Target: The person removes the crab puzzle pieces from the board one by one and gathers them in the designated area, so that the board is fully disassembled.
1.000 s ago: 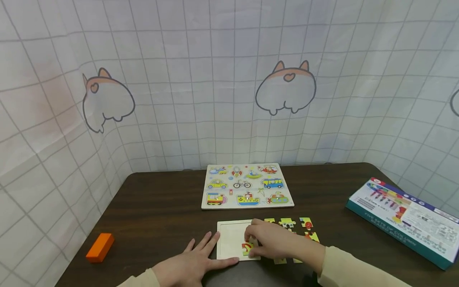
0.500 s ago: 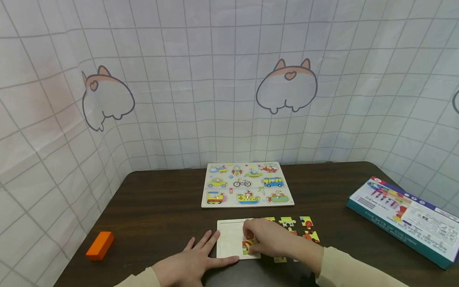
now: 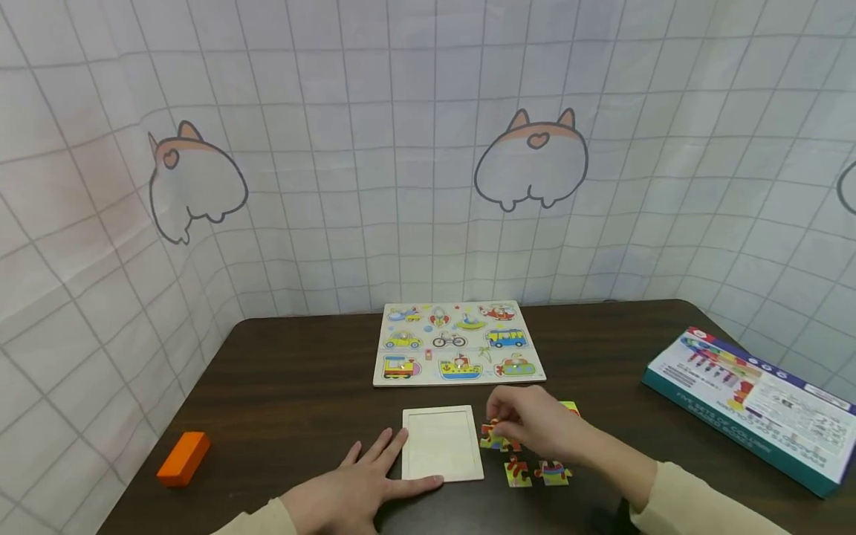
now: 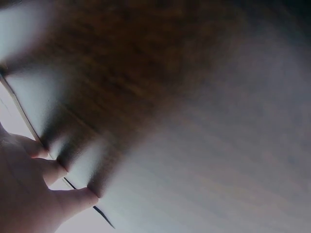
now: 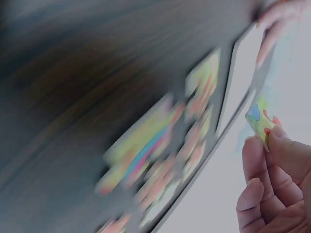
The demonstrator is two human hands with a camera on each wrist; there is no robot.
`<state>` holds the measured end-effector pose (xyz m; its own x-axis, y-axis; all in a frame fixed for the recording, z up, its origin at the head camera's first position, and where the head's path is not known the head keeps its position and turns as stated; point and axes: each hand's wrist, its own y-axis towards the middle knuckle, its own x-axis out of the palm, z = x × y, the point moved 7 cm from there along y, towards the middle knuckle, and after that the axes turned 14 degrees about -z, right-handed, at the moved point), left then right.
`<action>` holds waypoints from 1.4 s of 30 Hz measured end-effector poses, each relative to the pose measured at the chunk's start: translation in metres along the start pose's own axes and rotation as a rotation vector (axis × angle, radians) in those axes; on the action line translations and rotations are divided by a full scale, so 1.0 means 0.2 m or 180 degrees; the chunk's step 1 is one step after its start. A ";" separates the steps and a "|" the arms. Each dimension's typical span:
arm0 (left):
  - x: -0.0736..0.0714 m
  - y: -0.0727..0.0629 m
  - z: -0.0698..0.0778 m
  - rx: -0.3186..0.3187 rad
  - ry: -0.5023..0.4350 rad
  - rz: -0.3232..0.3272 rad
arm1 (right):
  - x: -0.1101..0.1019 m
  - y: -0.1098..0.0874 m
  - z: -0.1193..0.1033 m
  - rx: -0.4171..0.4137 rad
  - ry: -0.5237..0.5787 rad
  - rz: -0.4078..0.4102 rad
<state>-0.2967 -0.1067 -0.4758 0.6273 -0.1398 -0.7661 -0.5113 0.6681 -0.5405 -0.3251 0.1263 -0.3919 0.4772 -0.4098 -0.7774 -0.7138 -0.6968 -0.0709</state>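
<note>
My right hand (image 3: 535, 420) pinches a jigsaw piece (image 5: 261, 119) between thumb and fingertips, just right of a square wooden puzzle tray (image 3: 441, 444). The piece is yellow-green with red and blue marks. Below and around this hand lie several loose jigsaw pieces (image 3: 553, 473), some hidden under it. At the tray's left side my left hand (image 3: 348, 490) lies with fingers spread, fingertips at the left edge and thumb at the lower left corner. Inside its raised rim the tray shows bare pale wood. The left wrist view shows this hand's fingers (image 4: 77, 199) along the tray edge.
A wooden peg puzzle board (image 3: 460, 345) with vehicle pictures lies at the back of the dark table (image 3: 294, 386). An orange block (image 3: 183, 458) sits near the left edge. At the right lies a teal and white box (image 3: 756, 405). A grid-patterned curtain (image 3: 361, 148) hangs behind.
My right hand has lifted the jigsaw piece out of the tray and moved right with it, over the loose pieces. The left hand has stayed at the tray's edge.
</note>
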 end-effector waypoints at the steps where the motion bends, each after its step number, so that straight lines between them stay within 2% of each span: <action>1: -0.01 -0.01 0.02 -0.0018 0.0017 -0.0047 | -0.02 -0.04 0.03 0.0057 -0.0004 0.0034; 6: -0.04 -0.03 0.07 -0.0055 0.0021 -0.0092 | -0.12 -0.23 0.18 0.0392 -0.0035 0.0158; 11: -0.02 -0.04 0.05 0.0034 0.0053 0.0007 | -0.17 -0.37 0.30 0.0654 -0.0220 0.0193; 16: -0.02 -0.05 0.04 0.0090 0.0061 0.0062 | -0.15 -0.47 0.38 0.0721 -0.0238 0.0088; 21: -0.06 -0.09 0.06 -0.0021 -0.0024 0.0016 | -0.13 -0.50 0.40 0.0687 -0.0161 -0.0063; 26: -0.06 -0.09 0.10 0.0042 0.0011 0.0081 | -0.09 -0.51 0.40 0.0774 -0.0209 -0.0178; 35: -0.05 -0.08 0.10 0.0059 0.0014 0.0105 | -0.10 -0.46 0.37 0.0756 -0.0340 -0.0197; 42: -0.05 -0.07 0.10 0.0027 -0.0047 0.0027 | -0.10 -0.49 0.39 0.0810 -0.0414 -0.0148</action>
<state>-0.2840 -0.1003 -0.4542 0.6316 -0.1231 -0.7655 -0.5118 0.6755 -0.5309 -0.3047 0.2491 -0.4176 0.4546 -0.2905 -0.8420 -0.8061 -0.5362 -0.2502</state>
